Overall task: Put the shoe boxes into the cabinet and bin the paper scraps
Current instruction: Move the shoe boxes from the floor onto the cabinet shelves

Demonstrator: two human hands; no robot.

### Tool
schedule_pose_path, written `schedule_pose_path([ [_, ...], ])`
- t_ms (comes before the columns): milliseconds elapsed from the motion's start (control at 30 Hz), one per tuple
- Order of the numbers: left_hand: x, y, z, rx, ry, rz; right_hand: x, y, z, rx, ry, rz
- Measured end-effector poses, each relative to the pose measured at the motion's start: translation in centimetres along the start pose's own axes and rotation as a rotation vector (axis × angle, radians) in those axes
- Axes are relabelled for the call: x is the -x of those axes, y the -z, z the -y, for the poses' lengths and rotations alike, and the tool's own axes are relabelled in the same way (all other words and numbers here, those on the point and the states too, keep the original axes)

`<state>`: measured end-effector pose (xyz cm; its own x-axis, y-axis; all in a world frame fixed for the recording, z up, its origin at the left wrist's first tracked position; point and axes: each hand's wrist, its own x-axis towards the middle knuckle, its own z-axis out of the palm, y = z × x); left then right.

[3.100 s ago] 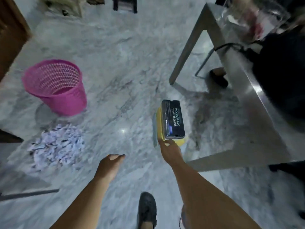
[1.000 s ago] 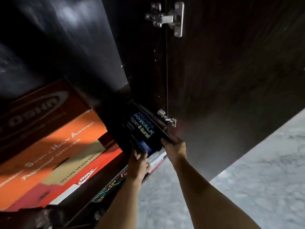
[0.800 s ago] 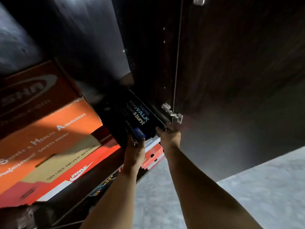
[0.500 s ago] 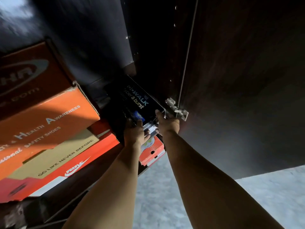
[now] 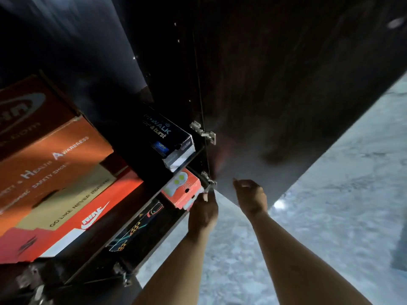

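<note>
I see a black shoe box [image 5: 169, 137] with blue-and-white lettering, an orange box [image 5: 182, 190] with pale green dots, a black box [image 5: 136, 225] patterned with orange and teal triangles, dark brown cabinet door [image 5: 275, 84], grey-white marbled floor [image 5: 330, 205].

A home's shoe storage: a dark wood-grain cabinet [image 5: 167, 62] with its door [image 5: 286, 95] swung open on metal hinges [image 5: 203, 133], shelves stacked with orange and red cardboard shoe boxes [image 5: 55, 172] (brand logos showing), above a grey-veined marble floor [image 5: 330, 205].
</note>
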<state>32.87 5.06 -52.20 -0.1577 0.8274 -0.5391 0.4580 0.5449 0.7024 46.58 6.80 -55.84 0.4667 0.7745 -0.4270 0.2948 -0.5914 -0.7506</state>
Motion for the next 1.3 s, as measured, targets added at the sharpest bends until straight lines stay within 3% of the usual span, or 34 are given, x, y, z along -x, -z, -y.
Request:
schedule_pose_path([
  [233,7.4,-12.2,-4.0,-0.137,-0.055,0.351,4.9,17.5,-11.9,-0.058,-0.216,-0.209],
  [400,11.1,-28.8,-6.4,-0.273,-0.003,0.65,3.4,31.5,-23.8,-0.11,-0.446,-0.402],
  [700,11.7,-61.0,-7.6,-0.45,-0.003,0.815,-8.2,48.4,-47.8,-0.24,-0.709,-0.653],
  [800,10.1,-72.3,-6.1,-0.483,-0.033,0.848,-13.1,51.9,-56.5,-0.31,-0.762,-0.76],
  [867,9.5,-76.7,-6.9,-0.438,-0.016,0.87,-15.3,54.2,-58.7,-0.354,-0.741,-0.824],
  [1000,8.5,-87.3,-3.4,-0.38,0.07,0.943,-20.2,55.8,-67.7,-0.455,-0.744,-0.743],
  [1133,8.1,-91.6,1.4,-0.388,0.017,1.017,-21.1,53.7,-72.1,-0.558,-0.674,-0.667],
  [1300,8.3,-92.0,4.9,-0.286,-0.232,0.94,-20.0,52.0,-72.7,-0.666,-0.612,-0.702],
])
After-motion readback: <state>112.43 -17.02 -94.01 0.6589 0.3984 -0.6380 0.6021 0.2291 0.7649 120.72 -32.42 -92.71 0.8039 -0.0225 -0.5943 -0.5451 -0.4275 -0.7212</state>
